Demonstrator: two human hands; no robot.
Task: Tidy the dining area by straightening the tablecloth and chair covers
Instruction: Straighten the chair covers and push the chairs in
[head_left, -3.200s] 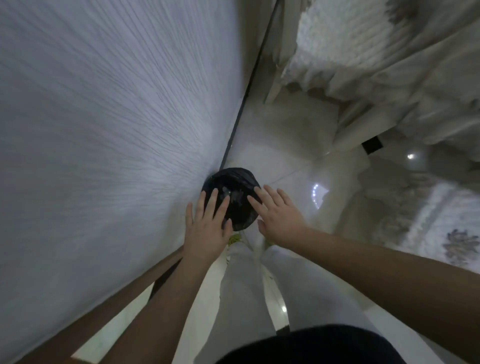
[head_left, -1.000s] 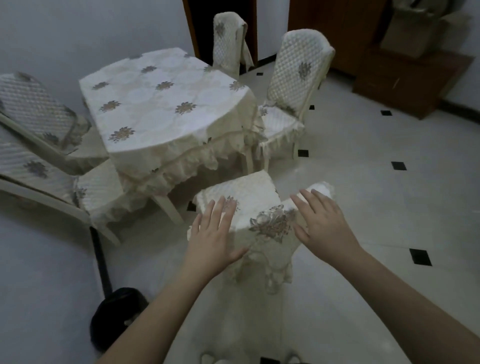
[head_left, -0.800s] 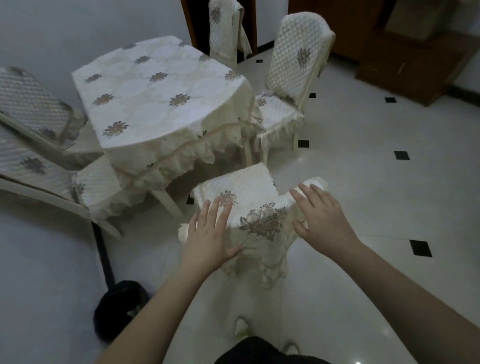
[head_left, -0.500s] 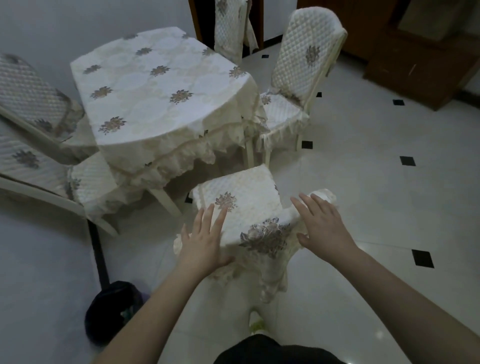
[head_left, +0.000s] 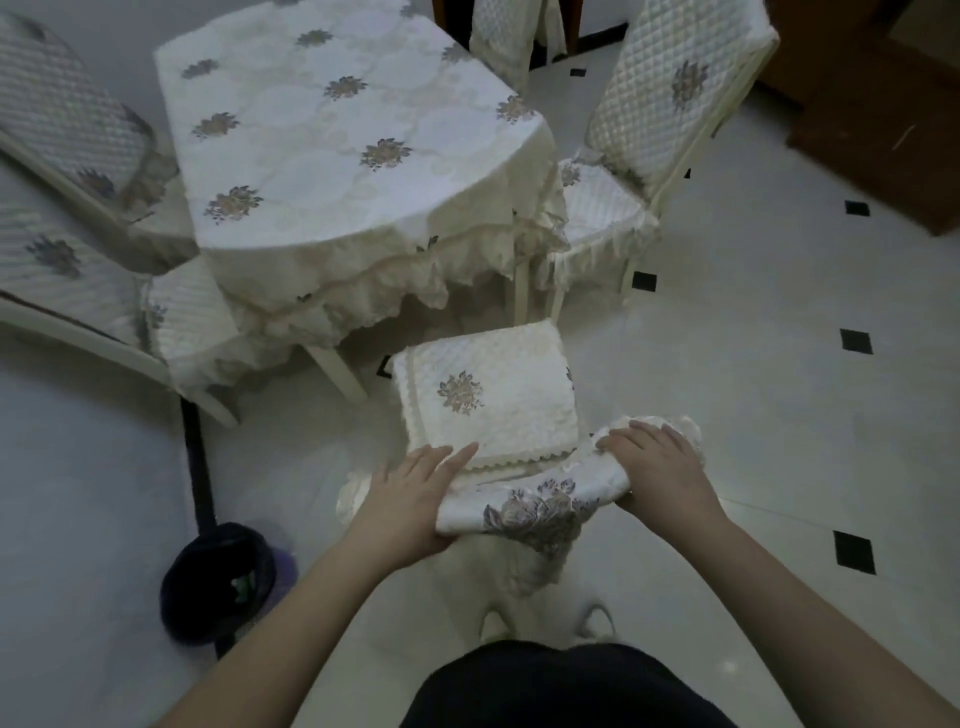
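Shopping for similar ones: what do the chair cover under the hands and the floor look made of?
Cream quilted chair cover: padded fabric, diamond stitching, embroidered flower, lace trim. White floor: glossy tile, probably ceramic or stone, with black diamond insets.

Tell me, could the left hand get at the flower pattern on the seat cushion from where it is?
Probably yes: the left hand rests on the chair-back cover, and the flower pattern lies just ahead on the bare seat cushion.

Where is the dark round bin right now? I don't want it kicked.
In the head view, the dark round bin sits on the floor at lower left, beside the left hand's forearm.
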